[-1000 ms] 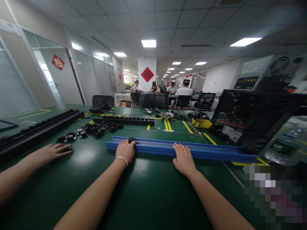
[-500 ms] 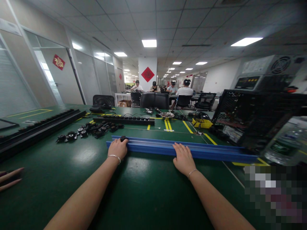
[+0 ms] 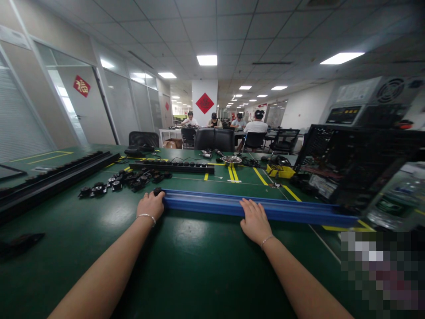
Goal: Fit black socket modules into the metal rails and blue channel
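Observation:
A long blue channel rail (image 3: 206, 204) lies crosswise on the green table. At its left end my left hand (image 3: 151, 205) is closed on a small black part (image 3: 157, 191), which is mostly hidden by the fingers. Whether that part still sits in the channel I cannot tell. Past the middle of the rail, my right hand (image 3: 255, 219) grips the near wall, its fingertips over the top edge and its thumb out of sight. Beyond my left hand lies a loose heap of small black parts with silvery faces (image 3: 133, 180).
Black rails with parts in them stand at the left (image 3: 66, 177) and behind (image 3: 171, 167). A metal bowl (image 3: 231, 160), a yellow tray (image 3: 280, 171), an open computer case (image 3: 341, 164) and a plastic bottle (image 3: 395, 199) are farther right. A blurred dark thing (image 3: 23, 244) is at the left edge.
My left hand has slid left along the rail with the black part to the rail's end. My right hand has stayed put. At the left edge, another person's fingers are gone and a dark thing shows.

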A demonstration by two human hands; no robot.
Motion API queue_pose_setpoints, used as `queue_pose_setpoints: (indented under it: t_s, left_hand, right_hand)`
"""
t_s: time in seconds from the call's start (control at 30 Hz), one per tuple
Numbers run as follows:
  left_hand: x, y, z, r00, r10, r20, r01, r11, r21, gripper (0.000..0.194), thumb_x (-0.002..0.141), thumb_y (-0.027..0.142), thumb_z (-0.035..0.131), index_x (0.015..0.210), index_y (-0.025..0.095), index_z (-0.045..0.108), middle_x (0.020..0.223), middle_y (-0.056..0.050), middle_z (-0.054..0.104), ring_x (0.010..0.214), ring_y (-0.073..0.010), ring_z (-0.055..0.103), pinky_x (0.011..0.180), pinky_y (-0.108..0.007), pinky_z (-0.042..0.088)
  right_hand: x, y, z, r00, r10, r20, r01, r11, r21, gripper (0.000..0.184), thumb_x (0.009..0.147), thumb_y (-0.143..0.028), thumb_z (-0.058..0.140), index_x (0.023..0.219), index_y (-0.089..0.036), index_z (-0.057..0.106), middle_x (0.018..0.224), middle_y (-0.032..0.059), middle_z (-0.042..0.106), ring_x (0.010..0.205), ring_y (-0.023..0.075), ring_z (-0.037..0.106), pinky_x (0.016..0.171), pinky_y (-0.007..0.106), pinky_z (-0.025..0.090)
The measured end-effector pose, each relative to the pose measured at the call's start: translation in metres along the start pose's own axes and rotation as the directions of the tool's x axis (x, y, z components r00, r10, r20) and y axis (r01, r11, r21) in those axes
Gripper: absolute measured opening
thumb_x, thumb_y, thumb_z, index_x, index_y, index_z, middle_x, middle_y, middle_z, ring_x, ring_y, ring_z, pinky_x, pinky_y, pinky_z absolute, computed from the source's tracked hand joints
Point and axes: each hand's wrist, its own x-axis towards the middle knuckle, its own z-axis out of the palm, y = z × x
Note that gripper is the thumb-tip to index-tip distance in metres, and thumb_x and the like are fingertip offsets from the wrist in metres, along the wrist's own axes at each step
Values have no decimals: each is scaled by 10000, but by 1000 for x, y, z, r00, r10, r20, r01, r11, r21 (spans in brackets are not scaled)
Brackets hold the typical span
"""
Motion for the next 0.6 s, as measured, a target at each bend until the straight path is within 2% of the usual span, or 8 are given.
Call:
queue_pose_setpoints:
  t_s: [0.17, 0.43, 0.6]
  left_hand:
    - [3, -7, -4, 994, -42, 99, 48, 997, -59, 426, 814, 213, 334, 1195, 265, 517, 1073, -134, 571, 923, -238, 591, 806, -358, 441]
    - [9, -7, -4, 993, -63, 104, 74, 991, -110, 440, 809, 232, 326, 1197, 239, 534, 1091, -144, 581, 966, -245, 589, 839, -357, 433]
    - [14, -6, -7, 990, -91, 110, 109, 981, -162, 456, 844, 359, 258, 1066, 207, 627, 1021, -143, 631, 967, -253, 593, 849, -360, 433]
  right_hand:
    - [0, 0, 0, 1000, -8, -6, 8, 1000, 0, 588, 715, -134, 395, 1302, -147, 429, 1381, 58, 414, 1278, 209, 294, 1080, 415, 133]
    - [0, 0, 2, 1000, -7, -18, 7, 1000, -6, 580, 715, -135, 399, 1293, -147, 440, 1374, 56, 423, 1276, 208, 299, 1081, 408, 127]
    - [0, -1, 1, 1000, -4, -21, 4, 1000, -10, 578, 715, -140, 405, 1291, -144, 441, 1362, 65, 436, 1270, 213, 306, 1078, 414, 134]
